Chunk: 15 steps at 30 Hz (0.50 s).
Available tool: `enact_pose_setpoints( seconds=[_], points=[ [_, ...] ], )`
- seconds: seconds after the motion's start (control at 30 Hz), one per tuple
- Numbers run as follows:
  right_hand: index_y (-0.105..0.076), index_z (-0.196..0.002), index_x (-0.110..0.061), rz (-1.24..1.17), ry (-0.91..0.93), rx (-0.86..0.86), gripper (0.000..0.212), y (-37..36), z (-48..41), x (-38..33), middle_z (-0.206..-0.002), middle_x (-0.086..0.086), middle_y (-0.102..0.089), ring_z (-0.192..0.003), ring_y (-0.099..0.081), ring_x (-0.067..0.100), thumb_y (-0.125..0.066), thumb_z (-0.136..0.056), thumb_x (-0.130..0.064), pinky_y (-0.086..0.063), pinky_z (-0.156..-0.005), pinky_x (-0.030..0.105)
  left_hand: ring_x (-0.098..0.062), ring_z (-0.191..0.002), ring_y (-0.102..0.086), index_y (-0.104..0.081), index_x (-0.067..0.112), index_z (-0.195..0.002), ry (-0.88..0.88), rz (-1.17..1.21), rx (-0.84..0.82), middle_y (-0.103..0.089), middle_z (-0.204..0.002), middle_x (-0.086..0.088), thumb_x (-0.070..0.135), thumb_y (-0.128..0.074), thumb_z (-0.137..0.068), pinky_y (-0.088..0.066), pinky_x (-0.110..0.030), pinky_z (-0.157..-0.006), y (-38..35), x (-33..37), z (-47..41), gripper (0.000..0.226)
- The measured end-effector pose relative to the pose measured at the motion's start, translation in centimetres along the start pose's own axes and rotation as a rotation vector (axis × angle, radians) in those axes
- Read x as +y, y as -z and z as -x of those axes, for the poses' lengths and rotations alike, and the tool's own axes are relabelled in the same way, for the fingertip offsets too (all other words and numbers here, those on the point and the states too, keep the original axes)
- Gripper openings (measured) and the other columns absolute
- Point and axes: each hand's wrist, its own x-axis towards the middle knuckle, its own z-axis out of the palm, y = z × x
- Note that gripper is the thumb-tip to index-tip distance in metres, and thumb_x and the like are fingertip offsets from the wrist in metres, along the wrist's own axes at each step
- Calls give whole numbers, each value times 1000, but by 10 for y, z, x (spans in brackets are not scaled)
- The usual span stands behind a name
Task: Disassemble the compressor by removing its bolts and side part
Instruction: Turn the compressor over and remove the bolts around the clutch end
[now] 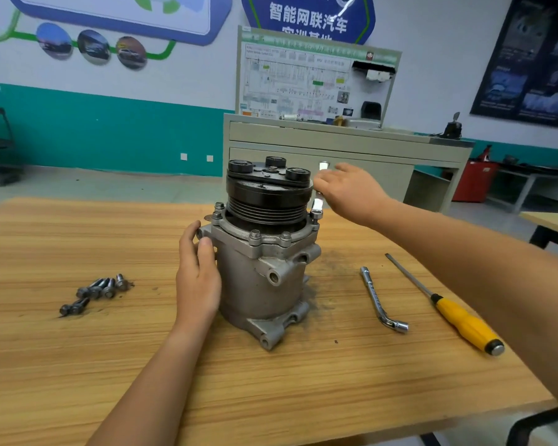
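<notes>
Two hands are working a compressor (261, 278) that is standing upright at the centre of the wooden bench (78, 365).

The left hand (197, 278) is bracing the grey housing from the left of the frame, its fingers (187, 239) lying nearly straight and released against the metal, thumb up by the flange. The right hand (348, 191), right of the black pulley (268, 194), is curling its fingers (322, 183) around a silver socket driver (318, 204) that is standing upright over what seems to be a flange bolt at the right rim, though the hand is hiding part of the shaft. Other flange bolts (255, 235) are sitting in the rim nearest the camera. Loose bolts (100, 289) are lying in a cluster at centre left, well apart from the housing. An L-shaped socket wrench (379, 297) and a yellow-handled screwdriver (458, 313) are lying side by side at centre right.
</notes>
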Motion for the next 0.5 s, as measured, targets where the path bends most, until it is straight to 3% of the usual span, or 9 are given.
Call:
enact_pose_setpoints(
  seconds=[0.07,0.17,0.27,0.37,0.5],
  points=[
    [-50,-126,-5,-50,14,33,37,-3,-5,-1,-129,14,-54,-119,-49,27,-42,-91,4,-19,-108,34,-18,-116,-52,-35,34,-137,2,-7,4,-54,-128,0,33,-29,-101,-41,-47,-100,-1,-1,0,36],
    [-55,-119,0,-84,30,131,33,-3,-2,-3,-121,18,-60,-111,-56,29,-49,-87,7,-26,-107,39,-19,-114,-53,-35,33,-136,-10,-20,4,-54,-126,0,32,-29,-101,-41,-47,-100,-1,-2,-1,35],
    [-55,-119,1,-333,-253,275,28,4,11,-7,-105,21,-65,-98,-61,34,-48,-93,-4,-33,-102,40,-19,-112,-54,-36,31,-136,-40,-38,6,-54,-116,9,32,-29,-101,-43,-41,-95,-1,-2,-2,35],
    [-41,-130,-5,-552,-502,271,34,24,29,-12,-83,15,-61,-77,-58,34,-35,-100,-19,-44,-69,42,-21,-120,-49,-36,26,-137,-70,-52,15,-50,-129,3,30,-30,-101,-39,-45,-102,-1,-2,-1,36],
    [-43,-123,-5,-328,-441,167,28,59,63,-24,-57,3,-45,-46,-41,25,-34,-99,-17,-26,-47,29,-23,-125,-46,-37,22,-137,-86,-65,24,-46,-137,-4,29,-30,-101,-35,-50,-105,-1,-2,-2,37]
  ],
)
